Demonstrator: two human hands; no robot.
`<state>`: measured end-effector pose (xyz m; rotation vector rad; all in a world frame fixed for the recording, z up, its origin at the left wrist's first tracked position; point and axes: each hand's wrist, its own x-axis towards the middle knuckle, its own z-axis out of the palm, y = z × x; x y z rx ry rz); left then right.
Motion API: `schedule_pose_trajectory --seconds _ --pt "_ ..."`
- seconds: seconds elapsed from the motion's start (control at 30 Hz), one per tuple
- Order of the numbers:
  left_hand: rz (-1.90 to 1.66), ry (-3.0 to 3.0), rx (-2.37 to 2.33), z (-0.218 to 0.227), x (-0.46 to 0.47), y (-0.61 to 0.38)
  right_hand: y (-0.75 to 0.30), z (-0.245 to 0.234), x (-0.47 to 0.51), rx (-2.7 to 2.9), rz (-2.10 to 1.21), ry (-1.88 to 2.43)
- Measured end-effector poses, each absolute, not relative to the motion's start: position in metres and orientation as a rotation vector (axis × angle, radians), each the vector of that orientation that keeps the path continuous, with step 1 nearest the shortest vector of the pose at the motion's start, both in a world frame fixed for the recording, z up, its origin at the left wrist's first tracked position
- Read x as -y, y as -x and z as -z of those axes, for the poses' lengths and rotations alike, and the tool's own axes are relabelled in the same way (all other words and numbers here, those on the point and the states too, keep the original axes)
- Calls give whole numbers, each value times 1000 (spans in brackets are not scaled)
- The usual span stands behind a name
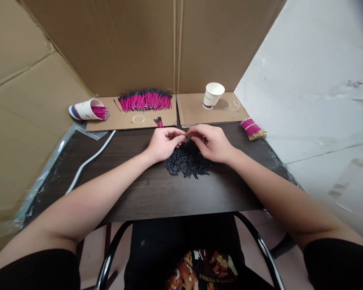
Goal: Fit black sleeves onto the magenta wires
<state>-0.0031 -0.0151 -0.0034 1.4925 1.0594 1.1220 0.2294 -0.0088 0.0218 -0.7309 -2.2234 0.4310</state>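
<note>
My left hand (pixel 165 144) and my right hand (pixel 214 143) meet fingertip to fingertip above a pile of short black sleeves (pixel 188 164) on the dark table. Both hands pinch; what is between the fingertips is too small and covered to name. Just behind my left hand, a few magenta wires with black ends (pixel 159 122) show at the cardboard's edge. A long row of magenta wires with black ends (pixel 145 100) lies farther back. To the right of my right hand sits a banded bundle of magenta wires with gold-coloured ends (pixel 253 129).
A paper cup (pixel 84 110) lies on its side at the left with magenta wires in it. Another paper cup (pixel 213 96) stands upright beside loose white bands (pixel 230 105). A white cable (pixel 90 160) crosses the table's left side. Tall cardboard (pixel 115 44) walls the back.
</note>
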Motion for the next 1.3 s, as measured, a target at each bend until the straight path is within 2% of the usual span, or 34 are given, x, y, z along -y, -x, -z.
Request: schedule_pose_trajectory --seconds 0.87,1.1,1.3 --pt "-1159 -1559 -1025 -2 19 2 -228 -20 8 2123 -585 779" --pt "-1189 -1536 -1073 -4 18 3 -232 -23 5 2209 -414 789" --pt "-1210 -1536 -1078 -6 19 3 -233 -21 4 2213 -399 787"
